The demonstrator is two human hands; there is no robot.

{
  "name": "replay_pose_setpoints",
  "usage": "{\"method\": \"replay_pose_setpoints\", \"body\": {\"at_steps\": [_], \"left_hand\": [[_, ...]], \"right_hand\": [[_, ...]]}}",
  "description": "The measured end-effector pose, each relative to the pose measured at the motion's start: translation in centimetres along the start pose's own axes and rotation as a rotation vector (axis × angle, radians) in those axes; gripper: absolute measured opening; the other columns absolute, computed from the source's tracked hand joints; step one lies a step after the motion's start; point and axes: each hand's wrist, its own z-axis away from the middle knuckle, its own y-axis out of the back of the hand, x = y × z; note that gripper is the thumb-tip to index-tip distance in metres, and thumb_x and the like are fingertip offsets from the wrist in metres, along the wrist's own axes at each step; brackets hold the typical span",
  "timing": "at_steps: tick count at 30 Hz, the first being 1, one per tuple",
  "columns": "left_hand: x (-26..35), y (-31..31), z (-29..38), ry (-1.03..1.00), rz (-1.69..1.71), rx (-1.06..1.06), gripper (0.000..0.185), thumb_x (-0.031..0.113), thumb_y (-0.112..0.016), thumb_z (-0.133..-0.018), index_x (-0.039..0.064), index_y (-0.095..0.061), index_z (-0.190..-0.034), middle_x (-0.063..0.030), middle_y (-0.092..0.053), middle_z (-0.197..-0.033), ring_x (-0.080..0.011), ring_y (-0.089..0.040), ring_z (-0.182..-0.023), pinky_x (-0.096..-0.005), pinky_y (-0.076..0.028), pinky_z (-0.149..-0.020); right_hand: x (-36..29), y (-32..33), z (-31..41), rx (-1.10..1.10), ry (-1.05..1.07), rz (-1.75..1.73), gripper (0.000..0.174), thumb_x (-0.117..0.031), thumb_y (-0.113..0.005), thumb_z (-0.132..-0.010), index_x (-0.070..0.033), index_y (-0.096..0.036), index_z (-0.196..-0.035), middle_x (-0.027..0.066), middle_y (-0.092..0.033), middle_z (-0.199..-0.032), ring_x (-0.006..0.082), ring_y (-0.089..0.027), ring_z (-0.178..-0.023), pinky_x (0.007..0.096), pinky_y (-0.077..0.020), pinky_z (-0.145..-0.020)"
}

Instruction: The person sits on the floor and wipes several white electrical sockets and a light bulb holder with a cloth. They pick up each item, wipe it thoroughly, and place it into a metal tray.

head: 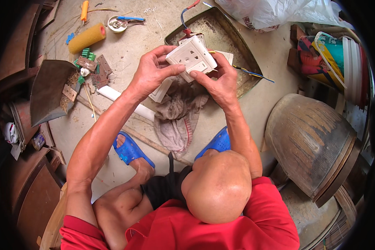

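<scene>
Both hands hold a white plastic wall socket [190, 57] with pin slots and a switch on its face. My left hand [151, 68] grips its left side, thumb on the lower front edge. The right side is held by my right hand [222, 82], its thumb at the lower edge. My right fingers are partly hidden behind the socket, near a short yellow wire [212, 52]. Behind it, another electrical fitting with a blue-and-red cable [183, 17] lies at a shallow metal tray [248, 64]. Below are another white fitting [160, 91] and a grey-brown rag [175, 125].
A yellow paint roller sleeve [87, 38], a round white fitting [116, 24], rusty hinges [103, 70] and a metal dustpan [48, 90] lie left. A wooden tub [306, 137], plastic bucket [328, 59] and plastic bag [268, 12] are right. A white tube [140, 111] crosses the floor.
</scene>
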Motion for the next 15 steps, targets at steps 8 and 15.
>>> {"method": "replay_pose_setpoints", "body": {"at_steps": [8,15], "left_hand": [[-0.3,0.2,-0.2,0.048,-0.011,0.028,0.060,0.015,-0.087,-0.093,-0.003,-0.060,-0.144,-0.0121,-0.078,-0.118,-0.0150,-0.075,-0.103,-0.0308,-0.062,-0.090],[-1.2,0.3,-0.2,0.075,0.050,0.040,0.060,0.017,-0.086,-0.093,0.000,-0.060,-0.145,-0.0109,-0.076,-0.123,-0.0154,-0.074,-0.106,-0.0312,-0.062,-0.091]], "right_hand": [[0.1,-1.1,0.1,0.054,0.020,-0.023,0.062,-0.010,-0.092,-0.082,0.001,-0.062,-0.136,0.0125,-0.075,-0.116,0.0175,-0.075,-0.101,0.0316,-0.0641,-0.083],[0.1,-1.0,0.2,0.022,0.052,0.112,0.065,-0.011,-0.093,-0.080,-0.001,-0.063,-0.137,0.0139,-0.076,-0.115,0.0196,-0.074,-0.102,0.0355,-0.0618,-0.089]]}}
